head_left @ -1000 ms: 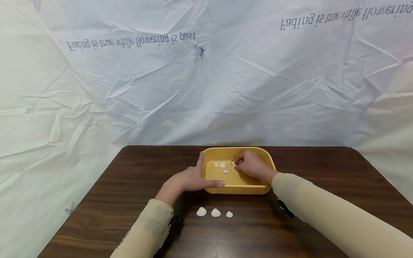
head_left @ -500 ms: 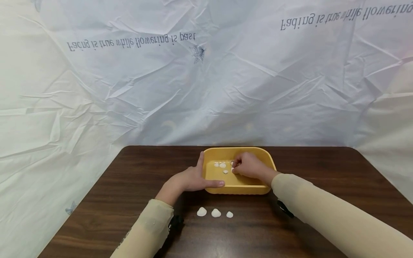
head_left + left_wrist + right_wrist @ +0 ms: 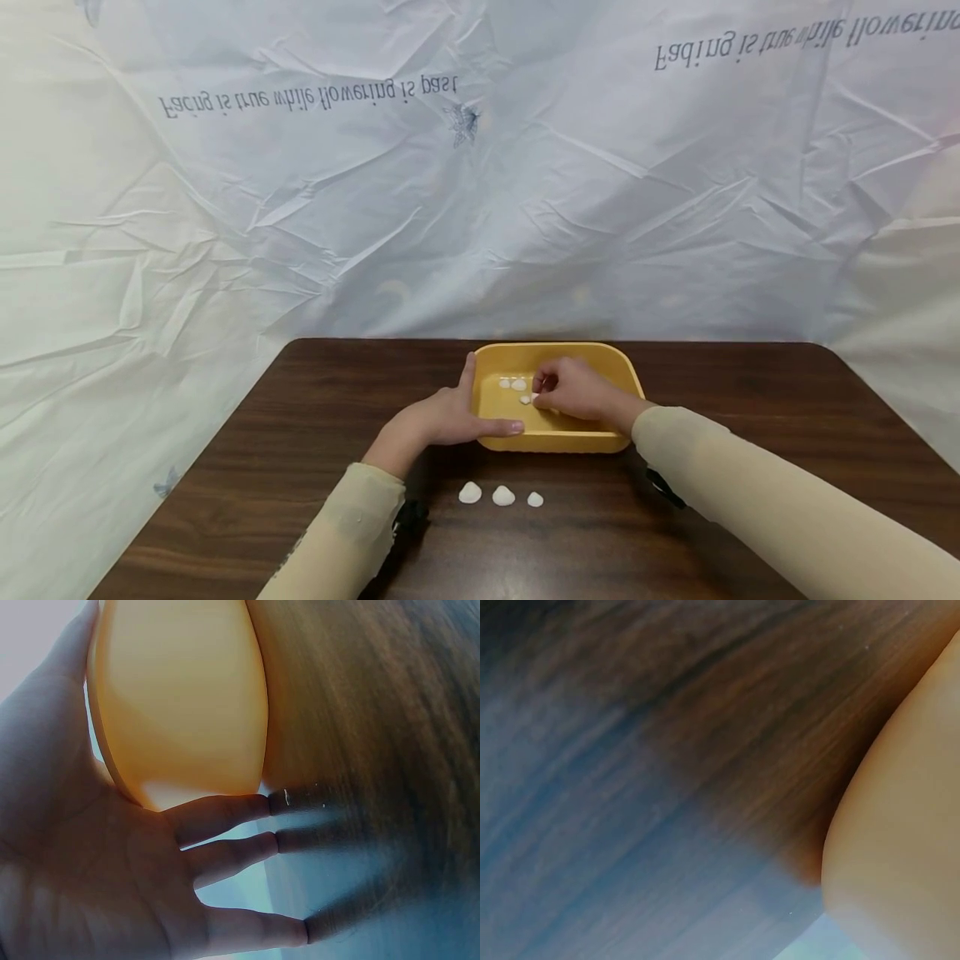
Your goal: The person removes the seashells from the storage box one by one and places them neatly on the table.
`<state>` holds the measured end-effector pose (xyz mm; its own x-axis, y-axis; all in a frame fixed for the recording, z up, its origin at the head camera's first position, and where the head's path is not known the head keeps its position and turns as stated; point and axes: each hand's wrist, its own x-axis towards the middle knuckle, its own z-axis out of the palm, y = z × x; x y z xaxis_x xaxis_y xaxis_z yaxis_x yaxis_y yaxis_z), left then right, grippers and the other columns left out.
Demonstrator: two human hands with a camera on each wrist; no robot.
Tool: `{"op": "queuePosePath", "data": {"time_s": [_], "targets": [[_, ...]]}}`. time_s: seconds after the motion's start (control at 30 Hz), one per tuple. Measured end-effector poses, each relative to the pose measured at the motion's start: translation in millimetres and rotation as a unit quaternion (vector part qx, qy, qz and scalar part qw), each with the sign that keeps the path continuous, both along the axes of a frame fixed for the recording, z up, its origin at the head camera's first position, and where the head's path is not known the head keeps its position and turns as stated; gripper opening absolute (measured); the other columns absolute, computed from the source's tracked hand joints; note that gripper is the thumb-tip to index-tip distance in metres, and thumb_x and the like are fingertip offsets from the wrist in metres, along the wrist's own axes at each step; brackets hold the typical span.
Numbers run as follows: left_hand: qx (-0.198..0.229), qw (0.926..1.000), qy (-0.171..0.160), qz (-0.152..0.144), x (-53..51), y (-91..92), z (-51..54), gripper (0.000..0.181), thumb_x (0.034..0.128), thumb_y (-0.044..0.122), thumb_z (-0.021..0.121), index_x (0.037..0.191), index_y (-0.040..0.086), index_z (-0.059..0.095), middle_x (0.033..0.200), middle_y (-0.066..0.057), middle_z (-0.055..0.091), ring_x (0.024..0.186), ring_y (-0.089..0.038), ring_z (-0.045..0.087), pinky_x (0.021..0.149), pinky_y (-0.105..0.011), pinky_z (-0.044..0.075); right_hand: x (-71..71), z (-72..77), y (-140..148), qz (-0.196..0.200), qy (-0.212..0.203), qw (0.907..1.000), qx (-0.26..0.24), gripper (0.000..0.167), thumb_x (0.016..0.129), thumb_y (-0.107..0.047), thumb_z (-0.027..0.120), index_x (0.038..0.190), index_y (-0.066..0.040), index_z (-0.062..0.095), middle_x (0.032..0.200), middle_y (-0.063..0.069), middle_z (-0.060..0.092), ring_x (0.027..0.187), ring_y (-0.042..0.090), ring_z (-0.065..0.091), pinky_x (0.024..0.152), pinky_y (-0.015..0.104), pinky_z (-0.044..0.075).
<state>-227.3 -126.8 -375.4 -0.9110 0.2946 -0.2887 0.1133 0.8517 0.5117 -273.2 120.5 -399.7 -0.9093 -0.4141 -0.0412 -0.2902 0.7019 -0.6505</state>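
A yellow basin [image 3: 558, 442] stands on the dark table, also large in the left wrist view as a yellow wall [image 3: 184, 697]. The left hand [image 3: 447, 415] rests against its left end, thumb along the near rim; in the left wrist view this hand [image 3: 127, 862] has straight, spread fingers, tips at the tabletop. Inside the basin the right hand [image 3: 579, 389] pinches a small white shell [image 3: 535, 399], mostly covered by fingertips. Just left of it lies another shell [image 3: 524, 400]; two more [image 3: 519, 384] lie farther back. The right wrist view shows the basin's outside [image 3: 900, 825], no hand.
Three white shells lie in a row on the table in front of the basin: left [image 3: 470, 492], middle [image 3: 503, 496] and a smaller right one [image 3: 535, 499]. Behind the table [image 3: 337, 392] hangs a wrinkled pale sheet [image 3: 525, 208] with printed words.
The right hand has moved left and slightly nearer inside the basin with the pinched shell, close to the lone front shell. It now covers a shell seen farther back before. The left hand stays put.
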Motion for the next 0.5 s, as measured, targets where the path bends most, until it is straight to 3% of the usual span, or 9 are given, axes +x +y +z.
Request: {"op": "queuePosePath", "data": {"time_s": [0.17, 0.33, 0.5], "targets": [[0.001, 1.0000, 0.000, 0.002, 0.3, -0.3, 0.3, 0.145, 0.0779, 0.084, 0.074, 0.170, 0.022, -0.019, 0.148, -0.028, 0.060, 0.129, -0.032, 0.064, 0.107, -0.047, 0.051, 2.0, 2.8, -0.1, 0.025, 0.026, 0.9992, 0.015, 0.005, 0.095, -0.014, 0.078, 0.098, -0.010, 0.078, 0.087, 0.002, 0.071, 0.074, 0.013, 0.060, 0.069, 0.029, 0.051], [0.003, 1.0000, 0.001, 0.001, 0.6, -0.5, 0.3, 0.146, 0.0777, 0.083, 0.075, 0.170, 0.021, -0.019, 0.137, -0.026, 0.066, 0.118, -0.029, 0.066, 0.104, -0.046, 0.051, 3.9, 5.7, -0.8, 0.038, 0.042, 0.9975, 0.041, 0.009, 0.095, -0.013, 0.078, 0.103, -0.010, 0.081, 0.092, 0.000, 0.074, 0.083, 0.012, 0.061, 0.078, 0.032, 0.052], [0.006, 1.0000, -0.001, 0.001, 0.5, -0.7, -0.1, 0.145, 0.0779, 0.082, 0.075, 0.170, 0.021, -0.019, 0.138, -0.026, 0.065, 0.118, -0.028, 0.066, 0.104, -0.046, 0.051, 4.2, 4.3, -0.2, 0.047, 0.058, 0.9955, 0.058, 0.011, 0.097, -0.015, 0.078, 0.105, -0.010, 0.082, 0.095, -0.001, 0.077, 0.084, 0.010, 0.063, 0.080, 0.034, 0.054]]}}
